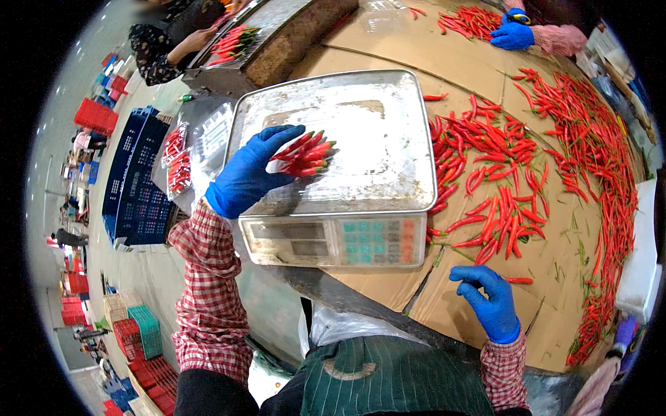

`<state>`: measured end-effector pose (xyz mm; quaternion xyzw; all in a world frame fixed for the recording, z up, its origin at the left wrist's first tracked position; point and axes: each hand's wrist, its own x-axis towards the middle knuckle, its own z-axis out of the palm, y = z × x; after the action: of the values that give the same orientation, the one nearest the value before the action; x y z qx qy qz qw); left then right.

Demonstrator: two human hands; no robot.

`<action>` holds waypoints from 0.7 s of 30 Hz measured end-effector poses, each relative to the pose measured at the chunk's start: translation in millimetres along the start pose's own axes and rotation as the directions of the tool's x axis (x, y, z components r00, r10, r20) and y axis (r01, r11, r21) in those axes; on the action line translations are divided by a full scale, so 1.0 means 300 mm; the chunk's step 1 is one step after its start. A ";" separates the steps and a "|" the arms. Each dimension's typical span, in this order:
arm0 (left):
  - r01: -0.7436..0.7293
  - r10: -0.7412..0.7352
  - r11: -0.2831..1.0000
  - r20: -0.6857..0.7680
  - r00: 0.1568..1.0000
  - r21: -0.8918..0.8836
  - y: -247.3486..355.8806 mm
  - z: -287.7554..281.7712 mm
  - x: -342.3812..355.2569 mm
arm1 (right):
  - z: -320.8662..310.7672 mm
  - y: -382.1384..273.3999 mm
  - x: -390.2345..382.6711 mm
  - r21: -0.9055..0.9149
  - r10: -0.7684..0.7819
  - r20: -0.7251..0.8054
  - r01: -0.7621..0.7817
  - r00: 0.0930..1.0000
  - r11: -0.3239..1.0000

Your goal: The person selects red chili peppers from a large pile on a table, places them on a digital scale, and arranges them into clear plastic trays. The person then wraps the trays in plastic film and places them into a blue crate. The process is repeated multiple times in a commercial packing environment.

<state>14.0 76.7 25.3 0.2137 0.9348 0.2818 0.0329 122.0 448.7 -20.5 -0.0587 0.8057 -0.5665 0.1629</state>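
My left hand (251, 173), in a blue glove, grips a small bunch of red chilies (304, 157) over the metal pan of a weighing scale (368, 187). The stem ends point up and to the right; the glove hides the other ends. Whether the bunch rests on the pan, I cannot tell. The scale's keypad (376, 240) faces me below the pan. To the right, above the cardboard, my gloved right hand (488, 299) has thumb and forefinger bent and apart, with nothing between them. A single chili (519, 281) lies beside it.
Loose chilies (510, 218) are spread right of the scale, with a long heap (590, 159) beyond. Bagged chilies (177, 159) and a dark blue crate (139, 180) are at left. Another person's blue-gloved hands (512, 33) work at far right; one more person (187, 41) stands far left.
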 end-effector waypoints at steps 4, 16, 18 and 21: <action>0.116 -0.129 0.988 -0.136 0.982 -0.105 -0.026 -0.003 -0.079 | 0.010 0.014 -0.001 0.040 0.035 0.016 -0.035 0.999 0.999; 0.043 0.013 0.978 -0.265 0.964 0.203 -0.089 0.064 -0.012 | 0.040 -0.014 -0.001 -0.004 -0.033 0.061 0.034 0.998 0.999; 0.018 0.033 0.977 -0.229 0.973 0.214 -0.098 0.052 0.015 | 0.025 -0.002 -0.003 -0.041 -0.054 0.051 0.056 0.997 0.998; 0.033 0.026 0.973 -0.249 0.968 0.230 -0.124 0.052 0.015 | -0.014 0.026 -0.014 -0.025 -0.049 -0.055 0.048 0.997 0.999</action>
<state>-1.6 58.6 -7.6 0.1773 0.9583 0.1951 -0.1102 125.2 456.5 -25.7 -0.0645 0.8149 -0.5621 0.1260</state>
